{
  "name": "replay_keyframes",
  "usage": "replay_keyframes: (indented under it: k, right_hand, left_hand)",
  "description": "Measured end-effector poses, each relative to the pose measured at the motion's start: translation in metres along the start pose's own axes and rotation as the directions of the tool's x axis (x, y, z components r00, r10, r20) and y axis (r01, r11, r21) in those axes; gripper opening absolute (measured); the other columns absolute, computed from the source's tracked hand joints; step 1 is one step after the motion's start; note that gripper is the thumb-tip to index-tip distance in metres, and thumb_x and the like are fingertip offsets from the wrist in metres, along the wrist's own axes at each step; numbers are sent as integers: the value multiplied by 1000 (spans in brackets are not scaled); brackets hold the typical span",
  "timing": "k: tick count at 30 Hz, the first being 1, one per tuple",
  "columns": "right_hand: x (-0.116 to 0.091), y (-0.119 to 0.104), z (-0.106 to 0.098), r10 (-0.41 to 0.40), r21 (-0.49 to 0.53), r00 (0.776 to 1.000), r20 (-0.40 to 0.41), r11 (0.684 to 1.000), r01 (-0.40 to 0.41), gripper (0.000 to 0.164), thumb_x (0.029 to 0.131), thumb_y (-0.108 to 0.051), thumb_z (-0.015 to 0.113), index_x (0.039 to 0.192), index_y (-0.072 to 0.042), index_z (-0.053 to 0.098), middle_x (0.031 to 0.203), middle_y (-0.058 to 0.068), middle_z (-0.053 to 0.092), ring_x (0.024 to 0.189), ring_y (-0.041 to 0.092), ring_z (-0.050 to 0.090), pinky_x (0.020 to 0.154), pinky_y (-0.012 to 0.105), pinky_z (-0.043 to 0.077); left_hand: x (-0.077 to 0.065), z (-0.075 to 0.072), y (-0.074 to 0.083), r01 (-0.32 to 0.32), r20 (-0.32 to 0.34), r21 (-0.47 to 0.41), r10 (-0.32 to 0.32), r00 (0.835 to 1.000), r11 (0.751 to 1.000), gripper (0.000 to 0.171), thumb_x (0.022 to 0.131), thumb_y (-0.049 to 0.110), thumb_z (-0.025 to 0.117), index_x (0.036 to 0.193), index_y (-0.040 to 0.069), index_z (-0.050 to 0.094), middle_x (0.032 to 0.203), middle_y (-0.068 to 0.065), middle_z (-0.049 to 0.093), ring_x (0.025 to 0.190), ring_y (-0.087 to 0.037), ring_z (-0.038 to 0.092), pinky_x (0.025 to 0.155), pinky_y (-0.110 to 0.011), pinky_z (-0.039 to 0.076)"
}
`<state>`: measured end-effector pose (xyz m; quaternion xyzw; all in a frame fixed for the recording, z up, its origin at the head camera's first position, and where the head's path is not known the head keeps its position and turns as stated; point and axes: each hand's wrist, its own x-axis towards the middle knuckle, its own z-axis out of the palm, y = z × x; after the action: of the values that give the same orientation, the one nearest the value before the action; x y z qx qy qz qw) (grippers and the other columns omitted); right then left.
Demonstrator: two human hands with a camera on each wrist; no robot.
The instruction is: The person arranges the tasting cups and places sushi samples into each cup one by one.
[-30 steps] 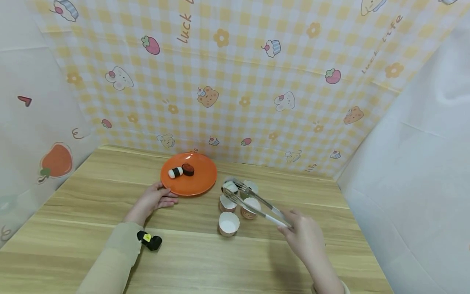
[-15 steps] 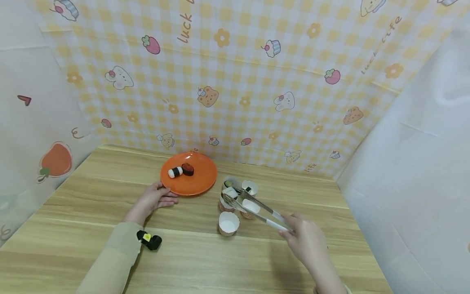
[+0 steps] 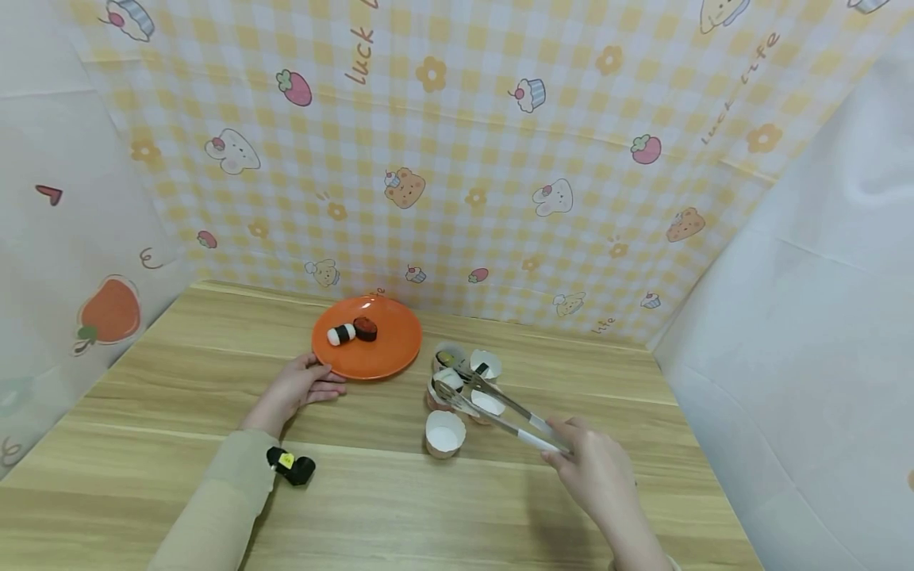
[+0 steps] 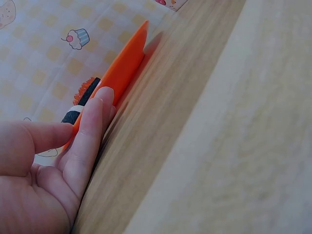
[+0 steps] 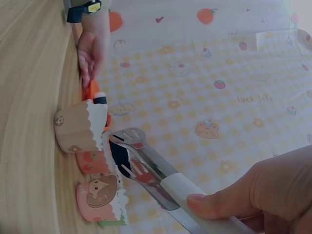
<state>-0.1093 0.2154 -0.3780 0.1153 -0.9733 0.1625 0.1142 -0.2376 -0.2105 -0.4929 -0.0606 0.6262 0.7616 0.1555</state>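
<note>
In the head view my left hand [image 3: 298, 390] holds the near left rim of an orange plate [image 3: 385, 357]; in the left wrist view the thumb lies at the rim and the fingers run under it. On the plate sit a white sushi piece with a black band [image 3: 341, 335] and a red-topped sushi piece [image 3: 366, 329]. My right hand [image 3: 593, 468] grips metal tongs [image 5: 161, 168] with white handles. Between the tong tips is a white and black sushi piece [image 3: 448, 379], at the mouth of the middle left paper cup [image 3: 437, 400]. Whether it touches the cup I cannot tell.
A paper cup [image 3: 445, 434] stands nearest me. Behind it are a back left cup [image 3: 451, 349] with a greenish-centred piece, a back right cup [image 3: 488, 359] with a dark piece, and another cup [image 3: 489, 403] partly behind the tongs. A patterned cloth [image 3: 471, 159] hangs behind the table.
My right hand has brought the tongs and the sushi piece from over the back left cup toward me, to the middle left cup. The left hand and plate stay put.
</note>
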Motion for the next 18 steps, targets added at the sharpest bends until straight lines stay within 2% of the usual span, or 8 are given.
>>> replay_keyframes:
  k: [4, 18]
  right_hand:
    - [0, 0, 1, -15, 1, 1000, 2, 1000, 15, 42, 68, -10, 85, 108, -4, 72, 95, 11, 70, 65, 16, 63, 55, 33, 54]
    - [1, 0, 7, -2, -12, 1000, 21, 1000, 3, 42, 69, -11, 84, 109, -5, 72, 93, 8, 69, 62, 11, 59, 52, 27, 51]
  left_hand:
    - [0, 0, 0, 1, 0, -5, -1, 1000, 1000, 42, 104, 7, 36, 138, -12, 21, 92, -14, 68, 79, -23, 70, 73, -34, 58]
    - [-2, 1, 1, -4, -5, -9, 4, 1000, 1000, 41, 104, 6, 35, 138, -13, 20, 93, -15, 68, 78, -22, 70, 73, -34, 58]
